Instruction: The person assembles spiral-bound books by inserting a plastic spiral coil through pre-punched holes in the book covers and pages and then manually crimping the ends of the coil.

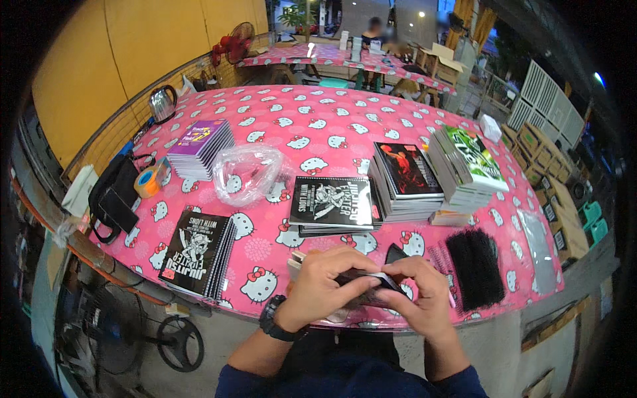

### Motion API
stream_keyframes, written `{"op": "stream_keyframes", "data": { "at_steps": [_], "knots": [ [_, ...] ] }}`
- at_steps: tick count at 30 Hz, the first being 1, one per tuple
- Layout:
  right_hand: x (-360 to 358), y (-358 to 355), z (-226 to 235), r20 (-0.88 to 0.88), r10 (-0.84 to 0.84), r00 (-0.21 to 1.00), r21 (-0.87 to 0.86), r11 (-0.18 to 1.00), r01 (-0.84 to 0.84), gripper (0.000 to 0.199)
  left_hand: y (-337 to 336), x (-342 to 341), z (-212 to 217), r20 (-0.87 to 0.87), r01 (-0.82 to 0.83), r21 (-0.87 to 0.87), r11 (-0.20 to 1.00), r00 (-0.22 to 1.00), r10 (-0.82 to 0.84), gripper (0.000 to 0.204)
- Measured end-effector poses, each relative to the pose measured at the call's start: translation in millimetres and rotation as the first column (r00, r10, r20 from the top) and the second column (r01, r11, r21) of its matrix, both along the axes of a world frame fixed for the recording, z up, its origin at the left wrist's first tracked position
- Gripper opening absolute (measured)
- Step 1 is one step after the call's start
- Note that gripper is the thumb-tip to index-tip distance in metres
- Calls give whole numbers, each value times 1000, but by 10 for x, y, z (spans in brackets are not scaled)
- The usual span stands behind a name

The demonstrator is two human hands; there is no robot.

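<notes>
Near the table's front edge, my left hand (332, 282) and my right hand (419, 293) meet, fingers and thumbs closed on a small dark object (393, 281) with a pale strip. Its kind is not clear, as my fingers cover most of it. Just beyond my hands lies a stack of black spiral-bound notebooks (332, 202) with a white drawing on the cover. Right of my right hand is a pile of black spiral binding coils (472, 268). A dark pointed piece (396, 253) shows behind my fingers.
Pink patterned cloth (265, 259) covers the table. Around it stand more notebooks (196, 253), purple books (200, 149), red-and-black books (406, 172), green books (471, 159), a plastic bag (249, 174), tape rolls (147, 182), a black bag (114, 196) and a kettle (162, 104). A person (375, 36) sits at a far table.
</notes>
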State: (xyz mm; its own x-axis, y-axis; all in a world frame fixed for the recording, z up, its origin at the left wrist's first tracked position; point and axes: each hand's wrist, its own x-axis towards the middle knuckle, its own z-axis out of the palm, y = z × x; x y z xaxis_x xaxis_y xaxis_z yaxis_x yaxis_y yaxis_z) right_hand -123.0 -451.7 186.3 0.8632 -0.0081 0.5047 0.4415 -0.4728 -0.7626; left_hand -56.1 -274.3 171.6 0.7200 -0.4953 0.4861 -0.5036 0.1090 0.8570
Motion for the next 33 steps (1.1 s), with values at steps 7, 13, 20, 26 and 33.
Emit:
{"op": "stream_keyframes", "data": {
  "at_steps": [7,13,20,26,33],
  "knots": [
    [-57,98,-41,70,59,996,100,993,-66,21,-33,-129,-19,111,-43,-89,995,992,53,14],
    [-70,103,2,214,27,977,-189,982,14,21,-11,-233,-54,120,-94,-89,992,987,104,14],
    [40,221,137,238,89,967,-349,937,-1,52,157,-166,-149,203,-418,-31,908,887,415,15],
    [350,-299,-56,104,-251,962,202,953,227,35,1934,323,-255,-265,-855,-485,185,345,900,17],
    [1649,1,-1095,230,17,973,-657,740,143,27,2875,168,-1410,244,-934,266,-238,-174,954,34]
  ]
}}
